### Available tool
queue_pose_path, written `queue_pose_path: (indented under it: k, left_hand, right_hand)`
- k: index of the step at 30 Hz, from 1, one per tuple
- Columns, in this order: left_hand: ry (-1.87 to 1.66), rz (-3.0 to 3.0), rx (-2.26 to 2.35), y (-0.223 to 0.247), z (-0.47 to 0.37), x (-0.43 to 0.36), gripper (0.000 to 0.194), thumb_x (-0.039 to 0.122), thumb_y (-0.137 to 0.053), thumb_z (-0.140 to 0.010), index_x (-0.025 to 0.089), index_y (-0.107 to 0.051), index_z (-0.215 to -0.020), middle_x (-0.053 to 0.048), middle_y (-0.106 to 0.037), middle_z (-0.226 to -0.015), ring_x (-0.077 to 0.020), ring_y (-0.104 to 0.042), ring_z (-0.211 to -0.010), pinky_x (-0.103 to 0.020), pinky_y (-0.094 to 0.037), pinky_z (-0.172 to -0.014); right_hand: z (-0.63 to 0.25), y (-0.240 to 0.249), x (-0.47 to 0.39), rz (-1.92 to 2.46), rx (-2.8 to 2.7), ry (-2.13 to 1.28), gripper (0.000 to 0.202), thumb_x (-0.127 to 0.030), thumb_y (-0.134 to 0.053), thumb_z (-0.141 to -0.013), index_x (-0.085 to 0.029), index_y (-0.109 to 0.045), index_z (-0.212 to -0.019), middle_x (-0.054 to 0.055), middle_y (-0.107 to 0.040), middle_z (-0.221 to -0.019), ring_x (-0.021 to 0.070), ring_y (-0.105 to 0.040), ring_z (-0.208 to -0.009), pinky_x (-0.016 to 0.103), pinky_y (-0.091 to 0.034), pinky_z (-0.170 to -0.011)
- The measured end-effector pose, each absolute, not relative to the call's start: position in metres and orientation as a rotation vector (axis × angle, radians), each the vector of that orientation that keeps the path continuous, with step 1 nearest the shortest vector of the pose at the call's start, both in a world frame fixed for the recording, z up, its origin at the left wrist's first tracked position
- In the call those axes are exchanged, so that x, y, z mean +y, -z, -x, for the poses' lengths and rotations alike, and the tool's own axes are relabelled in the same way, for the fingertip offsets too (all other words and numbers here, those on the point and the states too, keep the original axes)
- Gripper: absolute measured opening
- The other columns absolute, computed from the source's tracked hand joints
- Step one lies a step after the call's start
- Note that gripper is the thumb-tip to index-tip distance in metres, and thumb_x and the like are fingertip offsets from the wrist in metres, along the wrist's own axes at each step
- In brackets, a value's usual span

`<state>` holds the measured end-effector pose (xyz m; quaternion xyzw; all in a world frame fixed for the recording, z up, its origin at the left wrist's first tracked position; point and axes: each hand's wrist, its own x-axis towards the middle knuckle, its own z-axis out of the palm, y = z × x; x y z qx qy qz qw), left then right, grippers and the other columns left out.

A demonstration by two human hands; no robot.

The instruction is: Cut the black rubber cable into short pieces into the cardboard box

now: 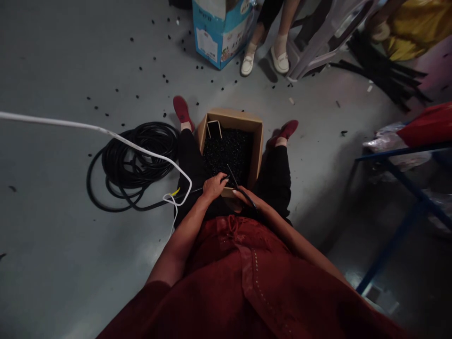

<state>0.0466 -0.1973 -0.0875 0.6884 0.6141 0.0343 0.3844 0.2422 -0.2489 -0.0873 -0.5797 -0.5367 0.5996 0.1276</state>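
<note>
My left hand (213, 187) is closed around the end of a black rubber strip (151, 206). That strip runs back to a large loose coil (136, 153) on the floor at my left. In my right hand (250, 199) are dark scissors (232, 175), their thin blade pointing up beside the strip's end. Both hands are over the near edge of an open cardboard box (262, 141) between my feet. Inside the box lies a heap of small black pieces (229, 150). Whether the blades touch the strip is too small to tell.
A white cable (141, 148) crosses from the left, near my left forearm. Ahead stand a blue carton (208, 35), another person's white shoes (281, 61) and a plastic stool (307, 56). Black strips (384, 66) lie at upper right; a blue metal frame (399, 174) stands at right.
</note>
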Motion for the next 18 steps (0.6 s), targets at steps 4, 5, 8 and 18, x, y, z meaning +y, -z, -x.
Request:
queue_pose_path:
  k: [4,5,8,18]
  left_hand:
    - [-0.096,-1.761,1.564,0.0878,-0.0456,-0.1967,0.033,0.038,-0.049,-0.1,0.029,-0.063,-0.129,-0.001,-0.072,-0.127,-0.0191,-0.066,-0.118,-0.027,-0.048,-0.096]
    - [-0.095,-1.766,1.564,0.0879,-0.0454,-0.1965,0.033,0.039,-0.049,-0.1,0.029,-0.063,-0.128,-0.001,-0.072,-0.126,-0.0194,-0.067,-0.117,-0.028,-0.048,-0.095]
    - [-0.077,-1.781,1.567,0.0883,-0.0458,-0.1963,0.033,0.04,-0.048,-0.1,0.03,-0.063,-0.127,-0.001,-0.073,-0.123,-0.0203,-0.067,-0.115,-0.028,-0.049,-0.093]
    - [0.048,-1.839,1.597,0.0901,-0.0506,-0.1956,0.034,0.04,-0.044,-0.101,0.028,-0.061,-0.129,-0.005,-0.074,-0.12,-0.023,-0.07,-0.11,-0.031,-0.05,-0.088]
  right_hand:
    - [-0.2366,0.0936,-0.2514,1.808,-1.571,-1.646,0.04,-0.059,-0.046,-0.092,-0.021,-0.058,-0.093,0.003,-0.062,-0.08,0.0194,-0.058,-0.073,0.034,-0.05,-0.072]
    - [-0.2357,0.0948,-0.2523,1.833,-1.568,-1.627,0.039,-0.058,-0.045,-0.092,-0.021,-0.058,-0.093,0.003,-0.062,-0.079,0.0197,-0.058,-0.073,0.034,-0.049,-0.072]
    - [-0.2348,0.0967,-0.2541,1.875,-1.58,-1.591,0.035,-0.056,-0.045,-0.093,-0.022,-0.056,-0.091,0.002,-0.061,-0.079,0.0201,-0.059,-0.075,0.033,-0.048,-0.073]
    - [-0.2326,0.0982,-0.2481,2.08,-1.679,-1.537,0.028,-0.049,-0.054,-0.093,-0.022,-0.06,-0.09,0.005,-0.067,-0.083,0.0224,-0.063,-0.081,0.03,-0.045,-0.076]
